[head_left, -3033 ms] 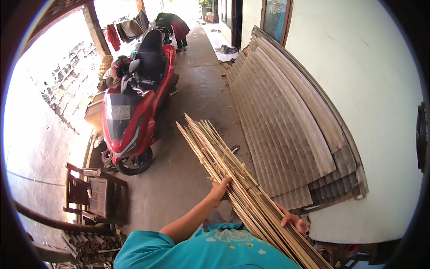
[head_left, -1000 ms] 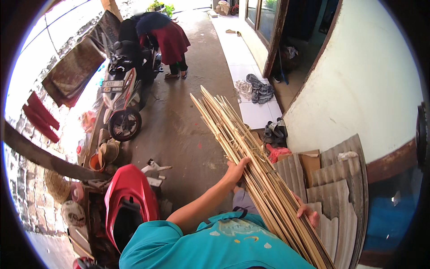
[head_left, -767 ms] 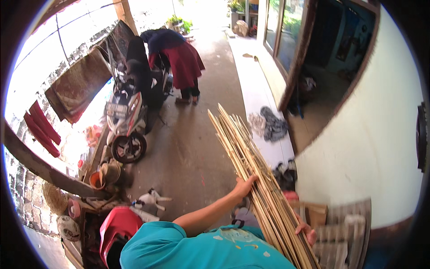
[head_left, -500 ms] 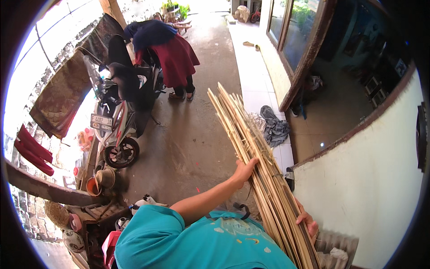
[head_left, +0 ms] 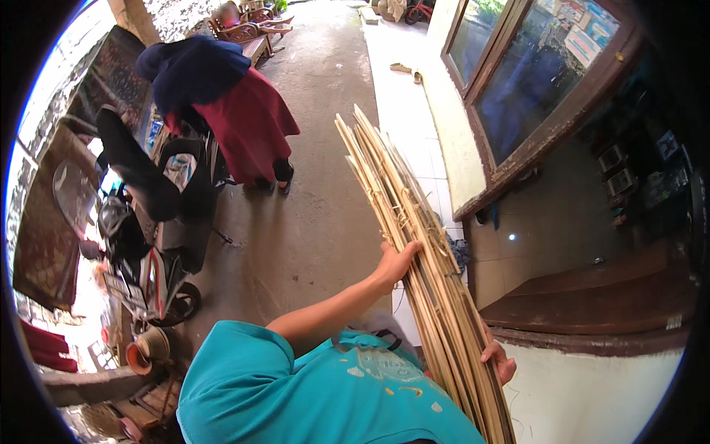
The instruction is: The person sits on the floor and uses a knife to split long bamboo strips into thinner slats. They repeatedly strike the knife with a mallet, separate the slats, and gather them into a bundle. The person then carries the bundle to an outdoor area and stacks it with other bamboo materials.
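Observation:
A long bundle of thin split bamboo sticks [head_left: 425, 285] slants across my front, its frayed tips pointing up and away. Strips of tie material show around its upper part. My left hand [head_left: 399, 263] grips the bundle from its left side, thumb over the top. Lower down, my right hand [head_left: 499, 360] is curled around the right side, with part of its palm hidden behind the sticks. The bundle's bottom end runs out of view beside my turquoise shirt [head_left: 318, 392].
At the left a motorbike [head_left: 148, 244] is parked with its seat raised, and a person [head_left: 229, 111] in a dark blue top and red garment bends over it. A concrete path [head_left: 318, 148] leads ahead. To the right are white tiles [head_left: 414, 133], a wood-framed window [head_left: 543, 74] and a doorway.
I have moved forward along the path, so the motorbike, person and window are nearer. Both hands keep their hold on the bamboo bundle.

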`<state>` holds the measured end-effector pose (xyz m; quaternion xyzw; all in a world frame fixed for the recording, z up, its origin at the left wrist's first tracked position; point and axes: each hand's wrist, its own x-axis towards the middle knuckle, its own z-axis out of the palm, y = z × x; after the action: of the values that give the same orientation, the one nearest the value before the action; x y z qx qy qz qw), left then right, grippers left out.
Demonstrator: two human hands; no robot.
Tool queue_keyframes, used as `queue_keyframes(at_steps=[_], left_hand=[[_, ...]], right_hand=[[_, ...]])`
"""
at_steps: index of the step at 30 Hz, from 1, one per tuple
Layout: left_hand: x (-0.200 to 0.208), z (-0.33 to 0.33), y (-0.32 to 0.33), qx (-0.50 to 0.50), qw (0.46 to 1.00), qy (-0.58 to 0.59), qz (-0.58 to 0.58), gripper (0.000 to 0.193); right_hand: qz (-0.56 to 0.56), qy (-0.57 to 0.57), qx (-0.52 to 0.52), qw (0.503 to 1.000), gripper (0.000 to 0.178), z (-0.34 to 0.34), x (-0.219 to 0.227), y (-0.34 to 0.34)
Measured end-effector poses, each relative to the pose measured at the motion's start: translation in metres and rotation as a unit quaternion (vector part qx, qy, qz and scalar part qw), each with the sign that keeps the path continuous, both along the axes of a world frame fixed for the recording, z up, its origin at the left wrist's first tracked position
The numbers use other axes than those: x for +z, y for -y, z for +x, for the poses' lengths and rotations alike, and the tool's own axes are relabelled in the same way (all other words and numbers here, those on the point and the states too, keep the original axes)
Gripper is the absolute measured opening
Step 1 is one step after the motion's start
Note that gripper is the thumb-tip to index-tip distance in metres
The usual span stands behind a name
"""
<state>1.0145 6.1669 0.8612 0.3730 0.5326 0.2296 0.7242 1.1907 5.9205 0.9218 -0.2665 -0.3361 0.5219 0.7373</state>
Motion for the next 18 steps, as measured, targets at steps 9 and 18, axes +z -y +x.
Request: queue_keyframes(at_steps=[9,18], left_hand=[[-0.032,0.044,-0.27,0.026,1.0,0.006,-0.005,0.097],[-0.029,0.078,-0.555,0.075,0.997,0.006,-0.003,0.092]], right_hand=[[0.007,-0.01,0.086,0.996,0.066,0.06,-0.017,-0.271],[-0.009,0.046,0.129,0.991,0.066,0.118,-0.009,-0.566]])
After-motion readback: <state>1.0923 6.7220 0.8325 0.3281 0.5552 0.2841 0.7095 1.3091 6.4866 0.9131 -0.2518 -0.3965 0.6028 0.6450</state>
